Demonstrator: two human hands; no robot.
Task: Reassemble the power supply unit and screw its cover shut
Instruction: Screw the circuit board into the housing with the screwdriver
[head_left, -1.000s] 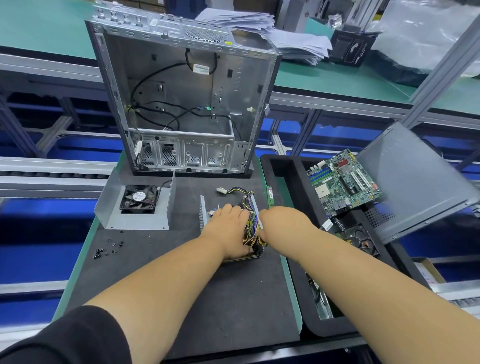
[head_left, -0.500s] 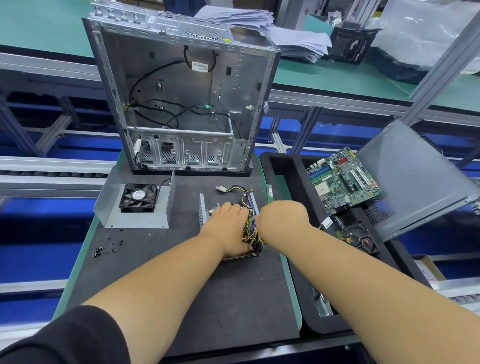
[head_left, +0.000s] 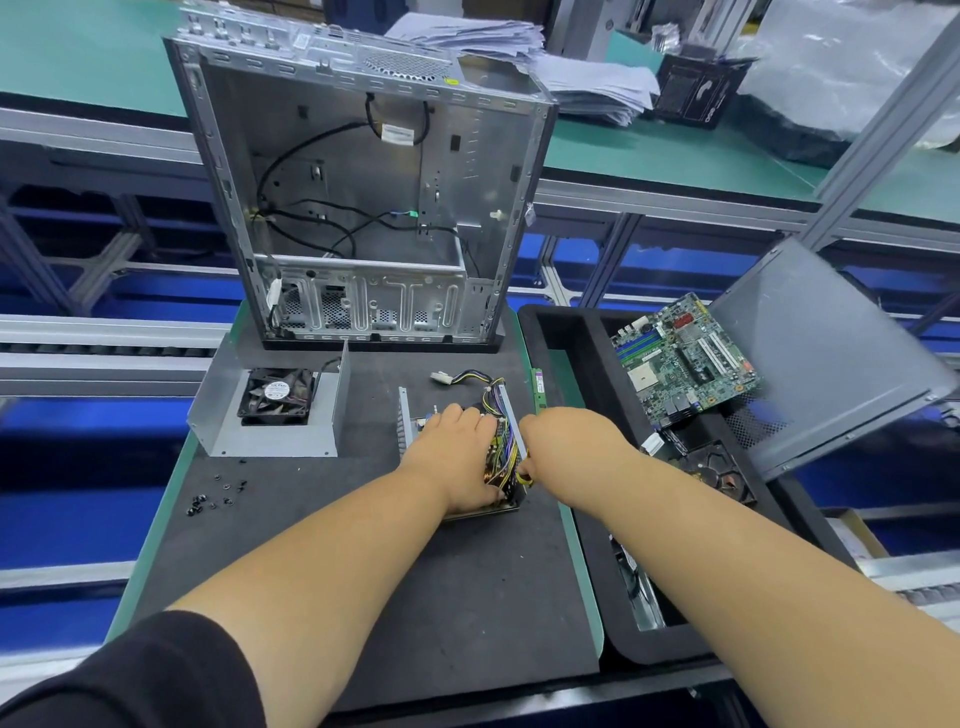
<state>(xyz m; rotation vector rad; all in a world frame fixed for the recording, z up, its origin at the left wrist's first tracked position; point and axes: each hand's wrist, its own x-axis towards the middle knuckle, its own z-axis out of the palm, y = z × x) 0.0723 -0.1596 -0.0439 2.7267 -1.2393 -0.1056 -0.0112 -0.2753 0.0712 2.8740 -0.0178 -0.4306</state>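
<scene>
Because both hands cover it, much of the open power supply unit (head_left: 501, 441) is hidden, and only its wire bundle, a copper coil and grey metal walls show. Its long axis runs away from the person, on the black mat (head_left: 322, 551) in front of the empty computer case (head_left: 363, 208). The left hand (head_left: 457, 457) lies on top, fingers bent over the internals; the right hand (head_left: 566, 441) curls at the right wall, though whether either grips anything cannot be told. Its fan cover (head_left: 270, 410) sits apart, left, near loose screws (head_left: 215, 496).
</scene>
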